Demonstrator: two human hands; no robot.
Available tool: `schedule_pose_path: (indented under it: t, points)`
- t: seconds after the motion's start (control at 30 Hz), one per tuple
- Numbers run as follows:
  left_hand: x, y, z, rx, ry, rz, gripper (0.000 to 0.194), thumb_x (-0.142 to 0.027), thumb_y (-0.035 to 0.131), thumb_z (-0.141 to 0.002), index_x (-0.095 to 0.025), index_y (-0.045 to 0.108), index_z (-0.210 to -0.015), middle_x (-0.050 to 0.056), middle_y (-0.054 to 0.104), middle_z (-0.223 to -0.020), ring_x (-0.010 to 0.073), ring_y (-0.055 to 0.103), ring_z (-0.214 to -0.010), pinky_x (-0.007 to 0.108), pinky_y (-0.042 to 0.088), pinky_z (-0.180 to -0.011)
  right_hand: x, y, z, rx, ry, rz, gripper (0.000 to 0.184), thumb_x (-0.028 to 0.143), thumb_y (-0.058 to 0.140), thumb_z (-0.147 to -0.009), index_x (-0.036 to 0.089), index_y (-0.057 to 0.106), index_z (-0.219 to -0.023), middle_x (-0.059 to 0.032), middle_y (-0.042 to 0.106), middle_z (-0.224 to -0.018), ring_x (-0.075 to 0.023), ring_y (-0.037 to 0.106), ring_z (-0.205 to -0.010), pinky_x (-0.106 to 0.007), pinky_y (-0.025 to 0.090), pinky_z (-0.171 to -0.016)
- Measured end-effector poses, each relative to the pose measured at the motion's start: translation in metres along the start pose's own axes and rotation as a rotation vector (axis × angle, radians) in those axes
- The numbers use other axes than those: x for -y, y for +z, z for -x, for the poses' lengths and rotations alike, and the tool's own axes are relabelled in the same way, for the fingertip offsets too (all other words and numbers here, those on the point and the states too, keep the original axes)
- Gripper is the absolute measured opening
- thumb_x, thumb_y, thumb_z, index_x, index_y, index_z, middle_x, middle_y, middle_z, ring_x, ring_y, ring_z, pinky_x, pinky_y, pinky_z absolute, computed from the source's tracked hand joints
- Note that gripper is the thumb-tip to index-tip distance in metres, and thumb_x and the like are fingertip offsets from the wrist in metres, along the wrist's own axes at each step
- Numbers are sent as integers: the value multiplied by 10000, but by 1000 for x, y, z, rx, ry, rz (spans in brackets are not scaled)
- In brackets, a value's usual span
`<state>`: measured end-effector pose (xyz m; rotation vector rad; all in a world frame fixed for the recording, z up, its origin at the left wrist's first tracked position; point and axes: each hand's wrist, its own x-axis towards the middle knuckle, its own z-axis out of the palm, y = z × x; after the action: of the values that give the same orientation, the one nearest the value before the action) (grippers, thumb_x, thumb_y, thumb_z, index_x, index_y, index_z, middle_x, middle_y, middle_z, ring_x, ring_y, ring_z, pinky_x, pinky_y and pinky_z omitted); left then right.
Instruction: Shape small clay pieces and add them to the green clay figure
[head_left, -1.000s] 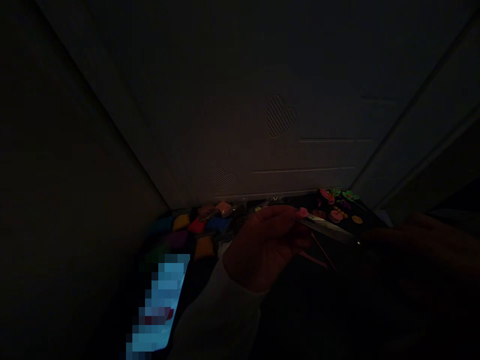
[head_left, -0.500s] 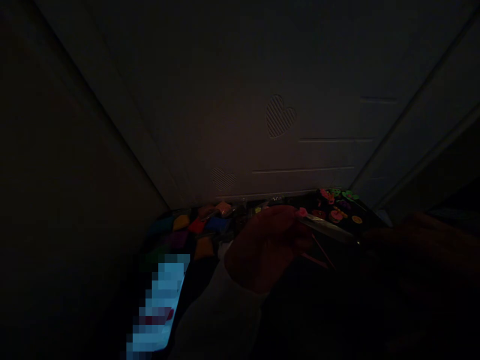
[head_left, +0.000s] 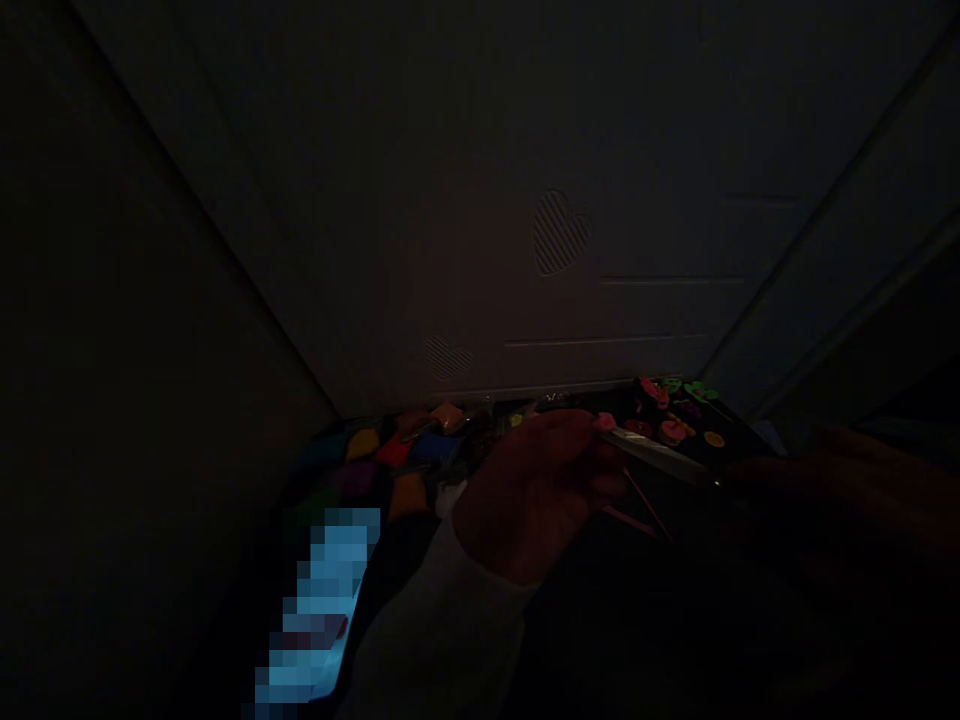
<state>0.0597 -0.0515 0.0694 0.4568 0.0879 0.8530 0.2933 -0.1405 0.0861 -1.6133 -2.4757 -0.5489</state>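
Note:
The scene is very dark. My left hand point(head_left: 536, 495), in a pale sleeve, is raised with its fingers pinched on a small pink clay piece point(head_left: 604, 422). A thin silvery tool point(head_left: 660, 458) touches that piece; its other end runs into my right hand point(head_left: 832, 490), which is barely visible in shadow and closed round the tool's handle. Behind the hands lies a dark board point(head_left: 731, 430) carrying several small bright clay shapes point(head_left: 673, 430).
Several coloured clay packets point(head_left: 394, 455) lie in a heap at the back left. A lit phone screen point(head_left: 322, 610) glows at the lower left. Two thin pink sticks point(head_left: 637, 510) lie under the hands. A pale panel with heart motifs point(head_left: 561, 232) stands behind.
Almost nothing has changed; both hands hold their places, with the pink piece and tool tip shifting only slightly.

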Motion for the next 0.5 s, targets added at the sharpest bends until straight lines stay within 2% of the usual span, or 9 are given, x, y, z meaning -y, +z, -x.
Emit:
schedule_pose_path:
  t: [0.3, 0.4, 0.5]
  points:
    - [1, -2, -2, -3, 1, -9, 63, -133, 580, -699, -103, 633, -685, 25, 618, -682, 74, 577, -609, 173, 460, -554, -2, 3, 3, 19, 4, 54, 398, 379, 367, -773, 254, 438, -1144, -46, 528, -745, -179, 469, -675, -329, 350, -637]
    - [2, -3, -2, -9, 6, -14, 58, -142, 587, -695, -111, 635, -681, 17, 615, -654, 77, 581, -607, 176, 473, -565, -2, 2, 0, -41, -23, 61, 376, 373, 372, -784, 263, 439, -1137, -40, 545, -790, -192, 474, -754, -320, 354, -662]
    - [2, -5, -3, 4, 15, -27, 67, -150, 577, -703, -115, 631, -688, 15, 617, -649, 80, 583, -609, 191, 485, -579, 0, -2, -4, -129, -61, 77, 332, 345, 348, -813, 254, 436, -1120, -30, 538, -768, -168, 448, -693, -284, 341, -615]
